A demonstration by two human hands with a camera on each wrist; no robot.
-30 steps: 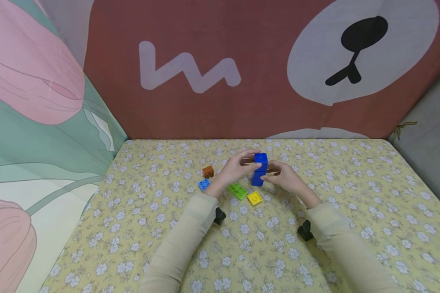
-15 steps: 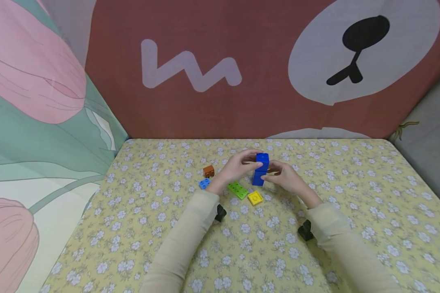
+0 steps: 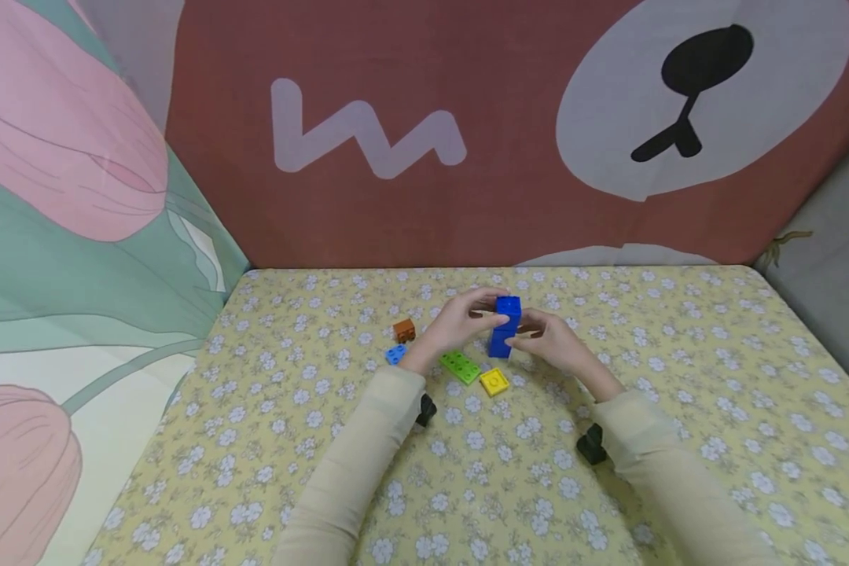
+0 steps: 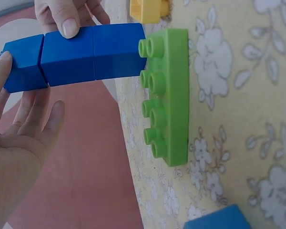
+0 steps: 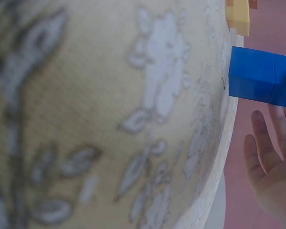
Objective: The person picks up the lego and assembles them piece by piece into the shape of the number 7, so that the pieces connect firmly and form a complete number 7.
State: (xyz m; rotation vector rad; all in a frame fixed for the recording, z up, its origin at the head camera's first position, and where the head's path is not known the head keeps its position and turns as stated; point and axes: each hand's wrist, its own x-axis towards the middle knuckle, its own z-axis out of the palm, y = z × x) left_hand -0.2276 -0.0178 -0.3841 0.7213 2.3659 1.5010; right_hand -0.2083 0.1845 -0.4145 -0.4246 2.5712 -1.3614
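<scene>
Blue tower point(image 3: 506, 330), three blocks high, stands between the person's two hands, apparently on the flowered cloth point(image 3: 474, 479). From my remote station, I see both hands clamped on it from opposite sides. The left hand point(image 3: 463, 318) pinches the top block, thumb in front; the right hand point(image 3: 552, 344) grips lower, its thumb on the middle block. I judge that this split keeps the tower steady: one hand minds the top while the other braces beneath. In my left wrist view, the seam under the top block looks wider than the one below, perhaps why the grip is so high.

Nearer the body than the hands lie a yellow plate point(image 3: 494, 383) and, beside it, a green plate point(image 3: 461, 367), studs up. Left of the left wrist are a light blue piece point(image 3: 396, 354) and a brown block point(image 3: 405, 330), probably set aside to leave working room.
</scene>
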